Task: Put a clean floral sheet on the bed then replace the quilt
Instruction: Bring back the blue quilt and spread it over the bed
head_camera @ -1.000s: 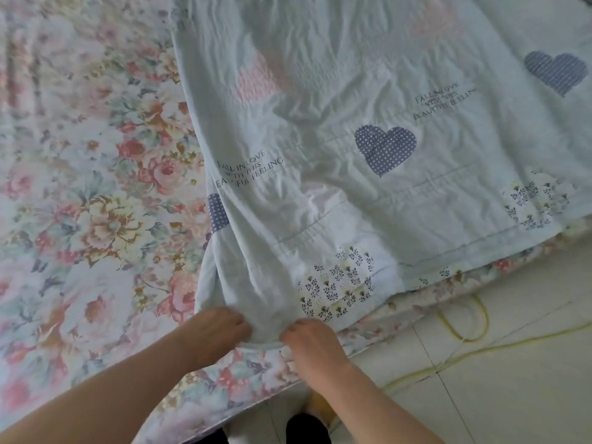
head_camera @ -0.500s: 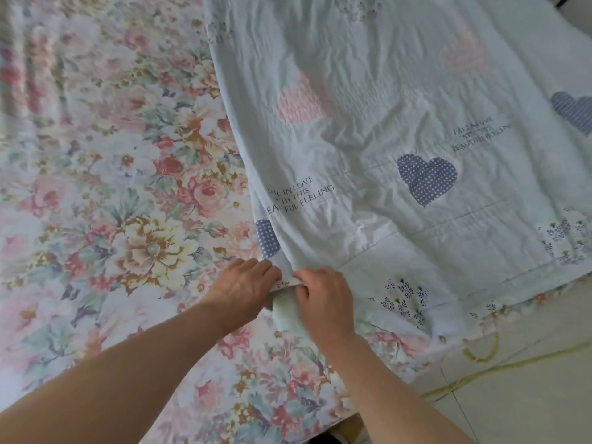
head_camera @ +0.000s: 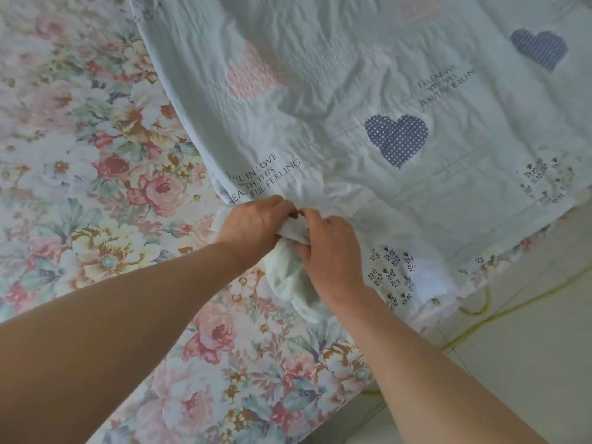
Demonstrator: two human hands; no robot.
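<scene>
change: both hands moved up from bed edge, bunching quilt (head_camera: 368, 100) corner inward
left hand (head_camera: 253, 224): gripping corner
right hand (head_camera: 331, 251): gripping same bunch
floral sheet (head_camera: 96, 161): already spread on bed
quilt: right half only; spreading left pending

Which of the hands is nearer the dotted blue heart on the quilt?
Right. The right hand grips the quilt corner below-left of the dotted blue heart; the left hand is farther left.
</scene>
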